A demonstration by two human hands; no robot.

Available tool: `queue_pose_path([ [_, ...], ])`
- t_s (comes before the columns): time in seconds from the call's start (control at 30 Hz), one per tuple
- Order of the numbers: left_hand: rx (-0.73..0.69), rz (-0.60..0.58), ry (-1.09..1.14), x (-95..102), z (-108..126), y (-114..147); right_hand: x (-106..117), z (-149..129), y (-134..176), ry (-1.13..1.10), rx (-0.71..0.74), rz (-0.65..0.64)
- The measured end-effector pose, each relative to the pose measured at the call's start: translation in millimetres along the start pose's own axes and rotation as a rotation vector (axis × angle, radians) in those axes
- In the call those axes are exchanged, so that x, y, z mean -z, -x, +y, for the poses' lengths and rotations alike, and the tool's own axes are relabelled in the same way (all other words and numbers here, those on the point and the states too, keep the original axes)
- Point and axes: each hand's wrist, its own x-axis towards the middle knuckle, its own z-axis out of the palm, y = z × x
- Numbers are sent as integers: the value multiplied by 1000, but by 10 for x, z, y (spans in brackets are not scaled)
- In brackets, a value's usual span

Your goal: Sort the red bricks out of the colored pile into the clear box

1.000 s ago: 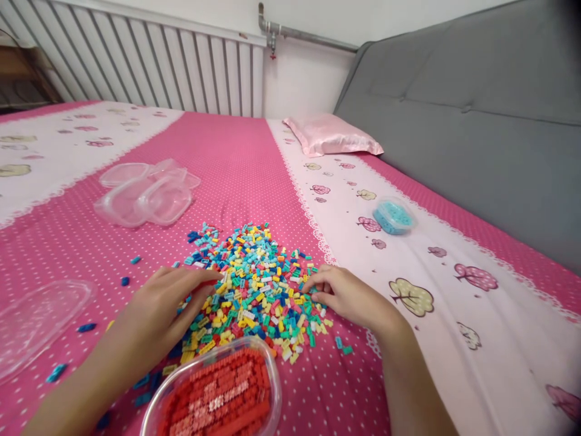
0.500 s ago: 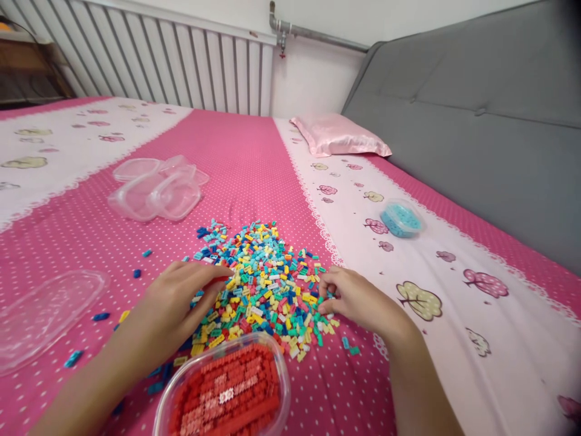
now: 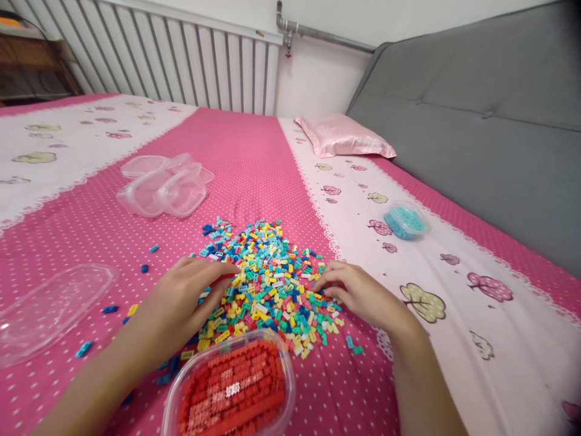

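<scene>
Left hand [image 3: 185, 297] and right hand [image 3: 361, 292] are flanking the bricks [image 3: 270, 284], fingers half-curled, can't tell if gripping; blue tub [image 3: 406, 220] is sitting toward the bed's [image 3: 240, 145] headboard [image 3: 472, 103] edge, probably avoiding strays.

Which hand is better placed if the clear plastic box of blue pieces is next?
Likely the right hand: it's at the right edge of the multicoloured plastic brick pile, nearer that box of blue pieces. The left hand is at the pile's opposite side.
</scene>
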Motion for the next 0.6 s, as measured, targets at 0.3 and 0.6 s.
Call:
queue_pose_path([
  [0.3,-7,2,2,10,21,-3,-22,89,43,7,-25,-16],
  [0.6,-30,-3,72,-32,28,-7,-49,-110,-7,-121,24,101],
])
